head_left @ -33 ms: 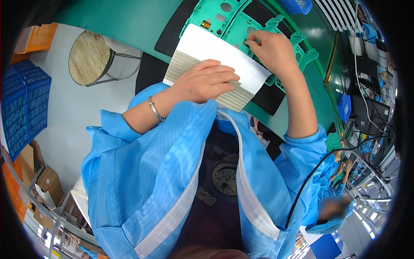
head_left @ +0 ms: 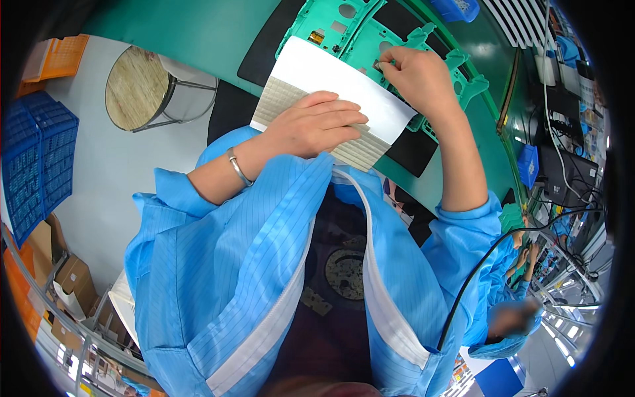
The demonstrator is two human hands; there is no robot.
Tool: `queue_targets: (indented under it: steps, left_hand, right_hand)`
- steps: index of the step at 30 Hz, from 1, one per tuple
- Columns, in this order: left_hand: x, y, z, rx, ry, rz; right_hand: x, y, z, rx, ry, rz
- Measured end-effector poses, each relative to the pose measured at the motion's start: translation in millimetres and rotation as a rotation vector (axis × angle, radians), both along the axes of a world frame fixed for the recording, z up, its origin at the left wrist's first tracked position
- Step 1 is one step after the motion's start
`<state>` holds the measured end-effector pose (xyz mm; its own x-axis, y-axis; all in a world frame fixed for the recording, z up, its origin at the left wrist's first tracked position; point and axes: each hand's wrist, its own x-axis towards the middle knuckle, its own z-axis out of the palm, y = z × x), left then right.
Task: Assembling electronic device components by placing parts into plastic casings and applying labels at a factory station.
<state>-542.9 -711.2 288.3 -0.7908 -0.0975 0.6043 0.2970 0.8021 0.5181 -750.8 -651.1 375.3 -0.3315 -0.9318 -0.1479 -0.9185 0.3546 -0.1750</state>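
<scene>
My left hand (head_left: 311, 126) lies flat, fingers stretched out, on a sheet of beige strips (head_left: 281, 98) in rows. The sheet's white, bare part (head_left: 334, 69) shows beyond the fingers. Above and to the right, my right hand (head_left: 418, 78) is closed in a pinch on a small greyish piece (head_left: 378, 65), partly covered by the fingertips. That pinch is over a green plastic housing (head_left: 362, 43) with round and square openings. The sheet overlaps the near side of the housing and hides some of it.
Under the housing lies a black mat (head_left: 411, 153) on the green tabletop (head_left: 192, 40). Blue bins (head_left: 456, 8) stand along the far right. A round stool (head_left: 137, 89) and stacked blue crates (head_left: 40, 159) are at left. A co-worker in blue (head_left: 496, 317) is at lower right.
</scene>
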Motion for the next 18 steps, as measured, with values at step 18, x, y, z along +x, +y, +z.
queue_targets:
  steps: [18]
  left_hand:
    - [5.7,-3.0,12.2,0.02,-0.081,0.087]
  right_hand:
    - [19.1,36.7,19.6,-0.31,-0.258,-0.205]
